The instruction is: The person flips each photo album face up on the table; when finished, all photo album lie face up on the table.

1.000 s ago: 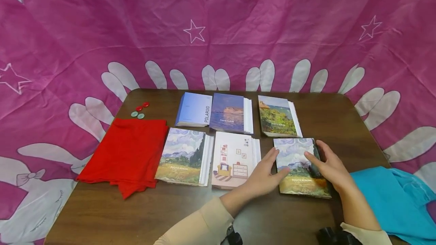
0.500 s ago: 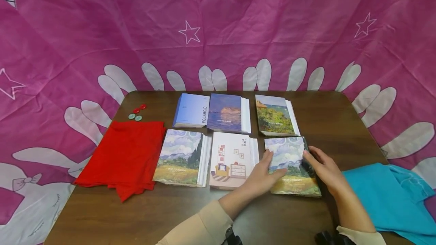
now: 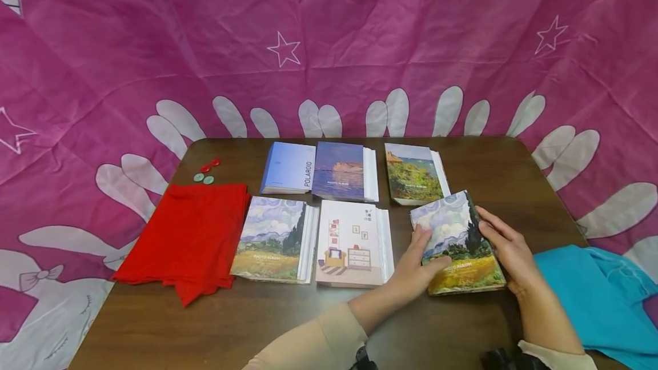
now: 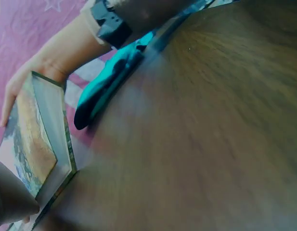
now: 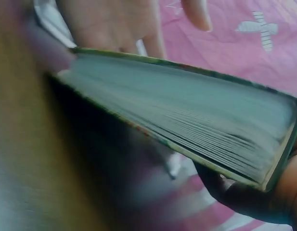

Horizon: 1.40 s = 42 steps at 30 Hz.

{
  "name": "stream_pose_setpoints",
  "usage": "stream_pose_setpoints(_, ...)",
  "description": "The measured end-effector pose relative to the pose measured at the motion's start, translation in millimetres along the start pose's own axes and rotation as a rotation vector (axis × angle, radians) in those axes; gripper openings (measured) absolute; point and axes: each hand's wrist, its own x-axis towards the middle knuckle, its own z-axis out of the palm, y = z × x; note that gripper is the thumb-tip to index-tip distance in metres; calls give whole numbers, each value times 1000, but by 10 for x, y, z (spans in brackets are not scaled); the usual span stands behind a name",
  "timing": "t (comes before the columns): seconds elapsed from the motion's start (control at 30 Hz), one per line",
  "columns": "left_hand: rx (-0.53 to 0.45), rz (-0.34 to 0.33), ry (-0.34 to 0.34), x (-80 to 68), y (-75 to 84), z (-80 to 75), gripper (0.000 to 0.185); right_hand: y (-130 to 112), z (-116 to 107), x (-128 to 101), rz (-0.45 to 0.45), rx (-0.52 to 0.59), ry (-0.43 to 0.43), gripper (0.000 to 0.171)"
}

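Note:
A photo album (image 3: 456, 244) with a wheat-field painting on its cover is held tilted between both hands near the table's right side. My left hand (image 3: 411, 270) grips its left edge, thumb over the cover. The right hand (image 3: 514, 256) grips the spine side, thumb at the cover's edge and the other fingers partly hidden. In the right wrist view, the album's page block (image 5: 187, 125) shows between its covers, with the table surface off to the left. In the left wrist view, the album (image 4: 40, 139) stands at a slant, its cover parted a little from the lower board.
Left of the hands lie a white room-picture album (image 3: 349, 244) and a matching wheat-field album (image 3: 269, 238). Behind are blue (image 3: 290, 167), sea-cliff (image 3: 339, 170) and garden (image 3: 413, 176) albums. Red cloth (image 3: 185, 233), several buttons (image 3: 207, 169) and turquoise cloth (image 3: 591, 296) flank them.
The album first slid left while lying flat on the table. Now its right side and far end are raised and it is turned at an angle, with the right hand gripping its spine side.

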Motion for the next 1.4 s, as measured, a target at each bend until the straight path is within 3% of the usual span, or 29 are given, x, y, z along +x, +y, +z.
stream_pose_setpoints(0.2, -103, 20, -65, 81, 40, 115, 70, -229, -54, -77, -35, -235, 40, 63)
stream_pose_setpoints(0.27, -162, 30, -104, 89, 28, 124, 70, -295, -25, -104, -63, -248, 10, 66)
stream_pose_setpoints(0.37, -284, 81, -128, 56, 15, 107, 71, -353, 48, -135, -111, -179, -59, 61)
stream_pose_setpoints(0.47, -328, 187, -41, -30, 27, 36, 74, -358, 149, -114, -139, -116, -113, 57)
stream_pose_setpoints(0.57, -219, 253, 97, -130, 49, -58, 74, -301, 247, -44, -100, -156, -135, 59)
stream_pose_setpoints(0.7, -52, 193, 182, -206, 25, -174, 72, -112, 323, 43, 19, -223, -220, 73)
stream_pose_setpoints(0.8, -37, 154, 172, -195, -26, -247, 70, 90, 331, 104, 58, -199, -245, 78)
stream_pose_setpoints(0.9, -48, 145, 145, -157, -75, -302, 69, 206, 329, 157, 42, -174, -232, 78)
stream_pose_setpoints(1.17, -78, 114, 81, -108, -126, -259, 79, -17, 353, 113, 62, -191, -173, 70)
stream_pose_setpoints(1.4, -31, 43, 49, -13, -84, -255, 78, 65, 311, 146, 93, -241, -85, 77)
